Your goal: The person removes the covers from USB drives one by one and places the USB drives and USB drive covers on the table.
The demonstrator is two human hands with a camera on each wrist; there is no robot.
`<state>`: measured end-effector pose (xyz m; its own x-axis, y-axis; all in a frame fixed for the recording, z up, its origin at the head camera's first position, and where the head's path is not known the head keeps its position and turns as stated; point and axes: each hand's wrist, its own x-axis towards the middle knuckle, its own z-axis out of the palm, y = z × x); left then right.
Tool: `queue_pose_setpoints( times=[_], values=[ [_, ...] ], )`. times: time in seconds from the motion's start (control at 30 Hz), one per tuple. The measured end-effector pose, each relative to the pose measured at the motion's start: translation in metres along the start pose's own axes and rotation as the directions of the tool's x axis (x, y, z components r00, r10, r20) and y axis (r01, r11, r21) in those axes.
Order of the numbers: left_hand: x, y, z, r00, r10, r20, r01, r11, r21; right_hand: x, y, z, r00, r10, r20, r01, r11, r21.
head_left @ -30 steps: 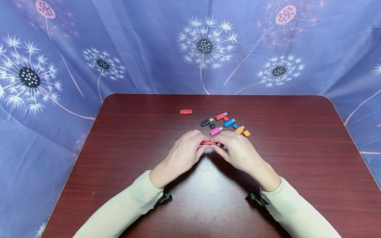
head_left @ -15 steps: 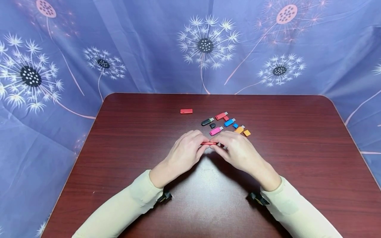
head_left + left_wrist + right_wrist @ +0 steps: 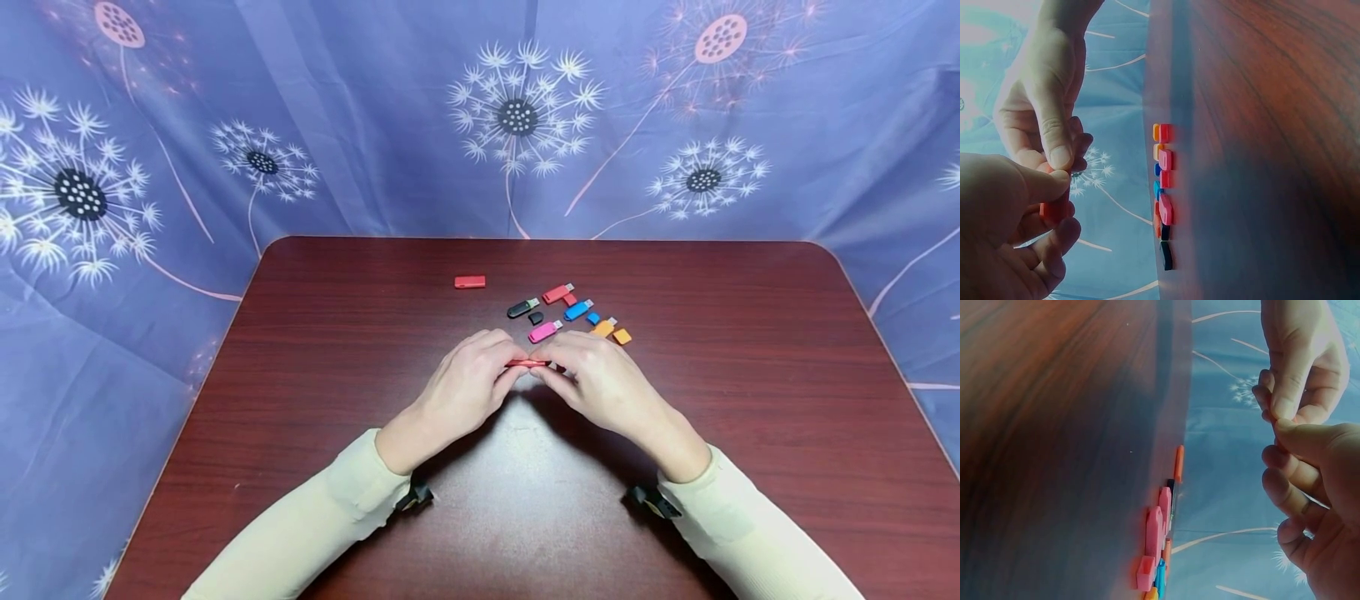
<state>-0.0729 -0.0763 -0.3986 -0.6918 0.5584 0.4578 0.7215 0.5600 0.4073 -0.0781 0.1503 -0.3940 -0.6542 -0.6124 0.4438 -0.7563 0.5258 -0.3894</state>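
Above the middle of the table, my left hand (image 3: 470, 372) and right hand (image 3: 602, 383) meet fingertip to fingertip on a thin red USB flash drive (image 3: 527, 363). The left thumb and fingers pinch one end of it, the right thumb and fingers the other. In the left wrist view a rounded red end of the flash drive (image 3: 1055, 211) sticks out below the left thumb. Fingers cover most of the rest, including the join between body and cap. Just beyond the hands lies a pink flash drive (image 3: 545, 332) with its metal plug bare.
Behind the hands lie uncapped flash drives, black (image 3: 522, 308), red (image 3: 558, 293), blue (image 3: 578, 310) and orange (image 3: 603, 327), with loose caps such as the orange cap (image 3: 622, 337). Another red flash drive (image 3: 470, 282) lies farther left. A patterned curtain (image 3: 390, 125) hangs behind the table.
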Motion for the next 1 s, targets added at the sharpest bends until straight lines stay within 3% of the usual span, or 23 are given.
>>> queue_pose_setpoints(
  times=[1.0],
  values=[
    [-0.0007, -0.0014, -0.0012, 0.999, 0.038, 0.002, -0.038, 0.999, -0.022, 0.0013, 0.0033, -0.0013, 0.996, -0.091, -0.017, 0.091, 0.996, 0.009]
  ],
)
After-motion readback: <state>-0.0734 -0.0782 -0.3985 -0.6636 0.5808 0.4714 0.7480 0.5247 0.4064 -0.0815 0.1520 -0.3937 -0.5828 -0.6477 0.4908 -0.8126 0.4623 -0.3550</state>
